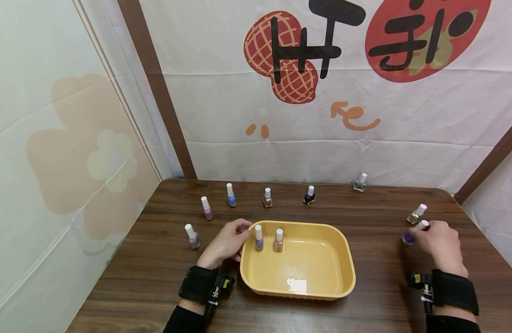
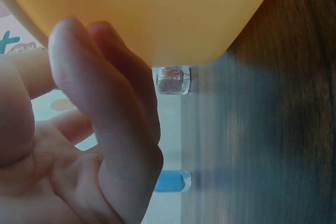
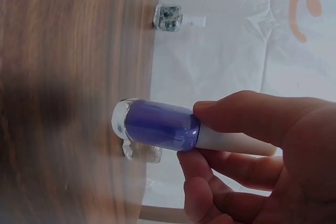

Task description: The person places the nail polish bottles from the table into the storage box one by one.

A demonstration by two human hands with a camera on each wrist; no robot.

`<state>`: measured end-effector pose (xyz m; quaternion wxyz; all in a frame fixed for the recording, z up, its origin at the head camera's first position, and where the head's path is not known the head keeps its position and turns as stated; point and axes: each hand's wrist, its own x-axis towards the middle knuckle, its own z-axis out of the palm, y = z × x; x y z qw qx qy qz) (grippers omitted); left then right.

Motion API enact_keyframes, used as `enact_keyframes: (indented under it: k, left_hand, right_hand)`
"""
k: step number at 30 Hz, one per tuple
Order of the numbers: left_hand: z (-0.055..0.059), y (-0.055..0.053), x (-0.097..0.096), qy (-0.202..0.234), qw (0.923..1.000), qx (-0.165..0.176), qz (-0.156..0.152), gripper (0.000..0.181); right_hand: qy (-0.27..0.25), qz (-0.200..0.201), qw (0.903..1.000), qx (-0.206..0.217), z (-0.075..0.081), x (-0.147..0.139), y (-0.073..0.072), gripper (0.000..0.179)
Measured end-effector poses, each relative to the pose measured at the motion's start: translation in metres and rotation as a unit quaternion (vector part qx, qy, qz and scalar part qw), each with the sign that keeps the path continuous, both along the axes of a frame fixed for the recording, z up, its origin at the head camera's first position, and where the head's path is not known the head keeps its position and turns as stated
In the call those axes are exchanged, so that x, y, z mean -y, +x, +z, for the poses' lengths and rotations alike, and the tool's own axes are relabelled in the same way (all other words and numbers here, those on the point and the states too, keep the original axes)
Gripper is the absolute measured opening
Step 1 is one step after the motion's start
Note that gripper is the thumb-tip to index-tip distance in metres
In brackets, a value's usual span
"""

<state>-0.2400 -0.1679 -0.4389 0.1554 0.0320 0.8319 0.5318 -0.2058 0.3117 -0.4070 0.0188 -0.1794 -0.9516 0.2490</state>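
At the right of the table, my right hand (image 1: 441, 245) pinches a purple nail polish bottle (image 3: 160, 124) between thumb and fingers, near where its white cap meets the glass. The bottle leans, its base close over the wood in the right wrist view. My left hand (image 1: 227, 243) holds the left edge of a yellow tray (image 1: 297, 296), fingers bent against its outer wall in the left wrist view. Inside the tray's left end, a light purple nail polish bottle (image 1: 259, 243) and a pinkish one (image 1: 278, 245) stand upright.
Left of the tray stand two mauve bottles (image 1: 194, 240) (image 1: 208, 212). Along the back are a blue bottle (image 1: 231, 200), a brownish glitter one (image 1: 267, 201), a dark one (image 1: 309, 198) and a speckled one (image 1: 359, 185). A clear gold-toned bottle (image 1: 414, 217) sits behind my right hand. A printed cloth (image 1: 222, 111) hangs behind.
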Motion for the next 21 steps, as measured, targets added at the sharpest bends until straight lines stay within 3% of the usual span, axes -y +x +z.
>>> enact_keyframes:
  k: [21]
  left_hand:
    - [-0.001, 0.000, 0.000, 0.003, 1.0000, 0.002, 0.001, 0.029]
  right_hand:
    - [0.013, 0.050, 0.9975, -0.050, 0.007, 0.041, -0.008, 0.033]
